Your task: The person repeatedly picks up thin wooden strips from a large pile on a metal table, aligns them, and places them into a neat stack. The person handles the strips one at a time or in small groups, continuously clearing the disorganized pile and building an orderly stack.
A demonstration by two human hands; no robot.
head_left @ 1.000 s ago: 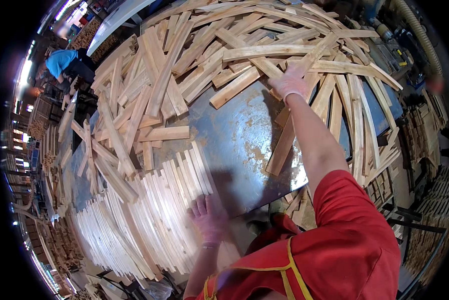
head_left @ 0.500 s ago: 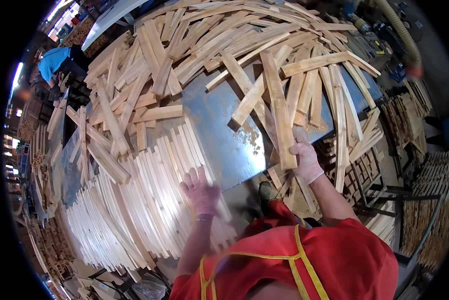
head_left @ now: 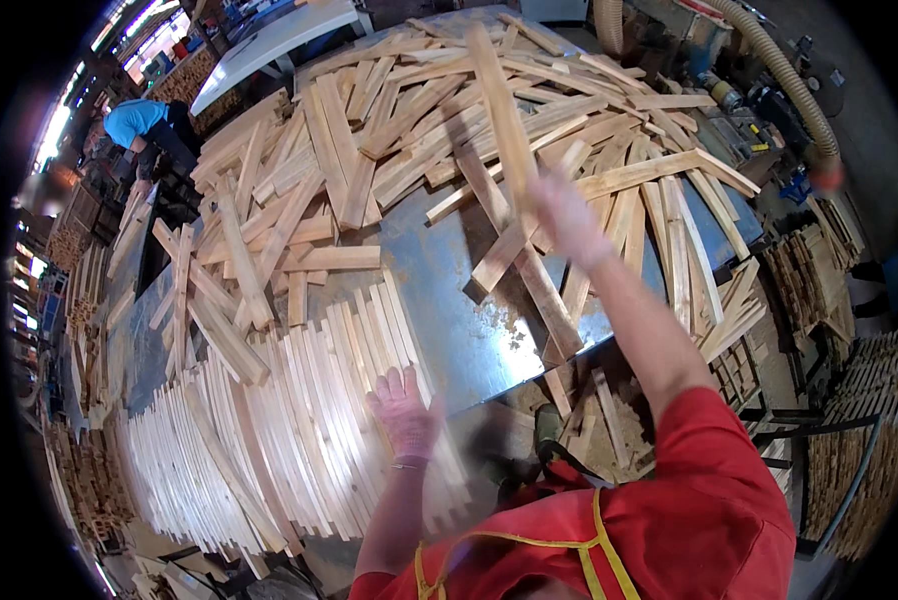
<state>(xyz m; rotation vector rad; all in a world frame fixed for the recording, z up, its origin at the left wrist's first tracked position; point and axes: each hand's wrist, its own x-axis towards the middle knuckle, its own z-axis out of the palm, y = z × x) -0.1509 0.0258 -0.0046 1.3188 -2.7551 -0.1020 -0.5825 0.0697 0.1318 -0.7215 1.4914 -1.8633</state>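
Your right arm (head_left: 644, 315) reaches well forward, slanting up and leftward from the shoulder, and your right hand (head_left: 572, 220), blurred, is closed in a grip. Your left hand (head_left: 406, 412) lies palm down nearer your body, fingers (head_left: 394, 383) slightly spread and pointing away, above a nearly straight left wrist (head_left: 411, 460).

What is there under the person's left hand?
Under the left hand is the row of pale wooden strips, lying side by side. The strip surfaces directly below the hand are covered, so that patch cannot be seen.
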